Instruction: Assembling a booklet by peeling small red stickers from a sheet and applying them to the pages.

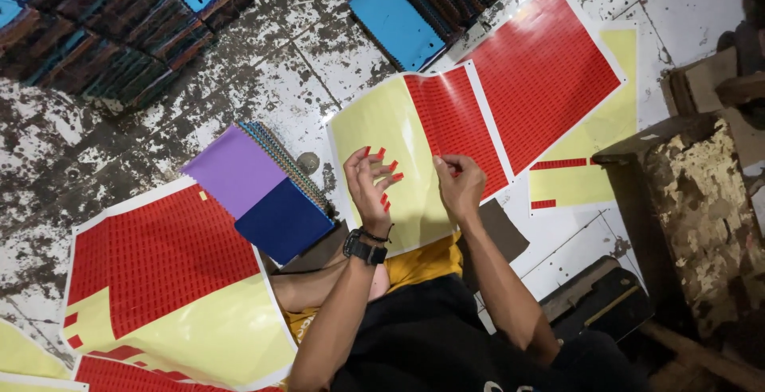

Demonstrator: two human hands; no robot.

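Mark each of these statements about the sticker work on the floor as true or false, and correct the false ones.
1. Small red stickers sit on the fingertips of the left hand. True.
2. The right hand pinches at the red part of the sticker sheet. True.
3. The sticker sheet under the hands is all red. False: its left part is bare yellow backing; only the right part carries red stickers.
4. The stack of notebooks beside the left hand has green covers on top. False: the top covers are purple and dark blue.
5. A black watch is worn on the left wrist. True.
6. The floor is clean carpet. False: it is stained white tile.
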